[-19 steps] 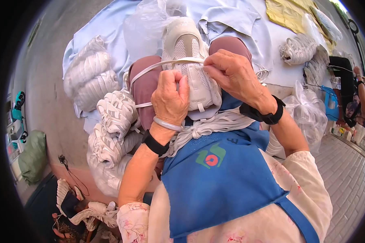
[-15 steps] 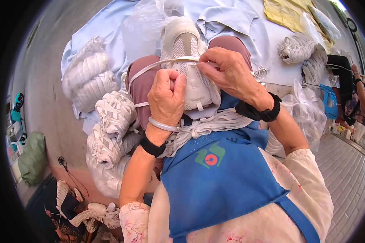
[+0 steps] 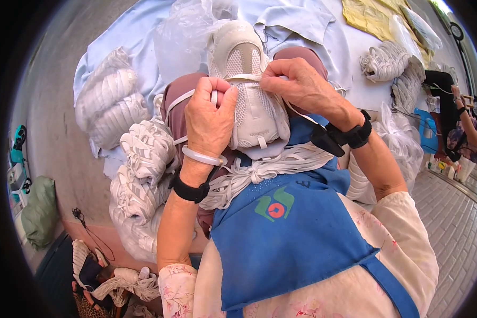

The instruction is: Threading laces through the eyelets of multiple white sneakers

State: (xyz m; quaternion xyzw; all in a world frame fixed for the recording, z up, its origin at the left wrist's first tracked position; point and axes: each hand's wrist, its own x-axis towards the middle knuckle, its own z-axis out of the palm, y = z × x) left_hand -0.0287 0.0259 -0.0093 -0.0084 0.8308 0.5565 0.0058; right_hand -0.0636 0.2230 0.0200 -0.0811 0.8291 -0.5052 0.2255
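A white mesh shoe upper (image 3: 254,119) rests between my knees, its toe pointing away from me. Across it runs a flat white shoelace (image 3: 244,77), stretched between my two hands. My left hand (image 3: 211,116), at the shoe's left side, has its fingers curled tight around the lace. On the other side, my right hand (image 3: 305,87) pinches the lace between thumb and fingers close to the eyelet edge. Part of the lace loops over my left knee. Below the shoe, a tied bundle of white shoelaces (image 3: 265,168) lies on my blue apron (image 3: 291,238).
To the left are wrapped stacks of white shoe uppers (image 3: 114,100) and loose uppers (image 3: 146,148). Pale blue cloth (image 3: 297,26) and clear plastic (image 3: 183,42) spread ahead. At right stand a plastic bag (image 3: 400,140), a blue stool (image 3: 426,130) and another person (image 3: 471,135).
My left hand has risen and shifted slightly left, and the lace across the shoe is drawn in closer. My right hand stays at nearly the same spot, still pinching.
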